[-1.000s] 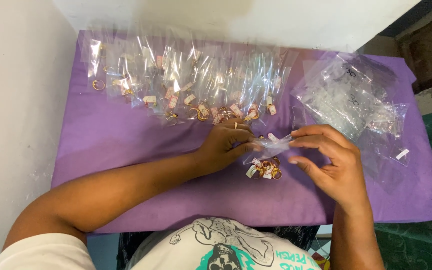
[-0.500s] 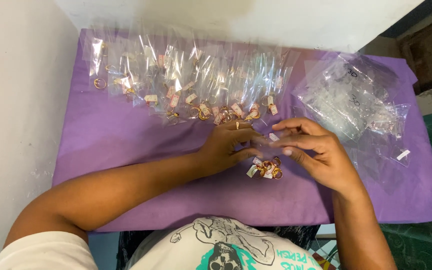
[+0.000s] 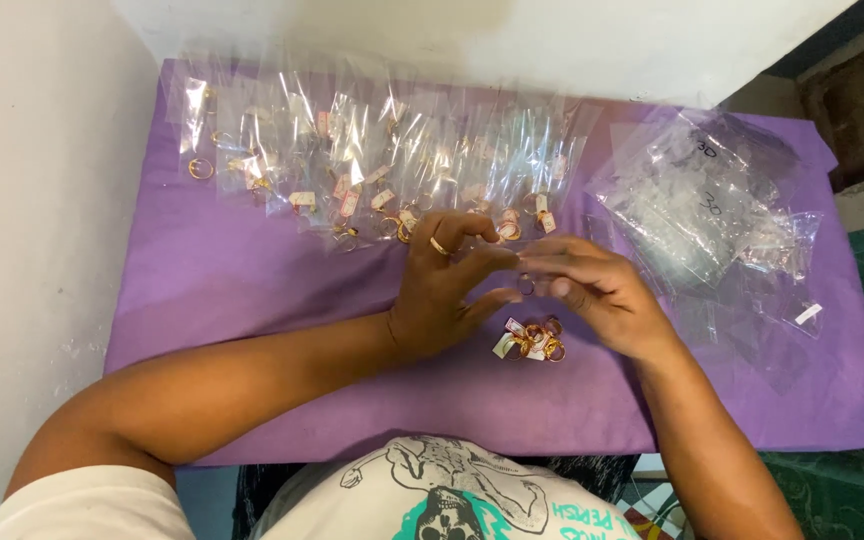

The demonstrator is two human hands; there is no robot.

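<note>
My left hand (image 3: 447, 290) and my right hand (image 3: 597, 290) meet over the middle of a purple cloth (image 3: 252, 290). Between their fingertips they pinch a small clear bag (image 3: 524, 275) with a gold ring showing inside it. My left hand wears a gold ring on one finger. Just below the hands, on the cloth, lies a small heap of gold rings with paper tags (image 3: 530, 340).
A row of several clear bags holding tagged rings (image 3: 372, 170) lies across the back of the cloth. At the right sits a pile of empty clear bags (image 3: 712, 205). A white wall runs along the left and back; green floor shows at the right.
Both hands have risen a little toward the row of bags, still joined on the small bag. The right hand's fingers now point left over the loose rings.
</note>
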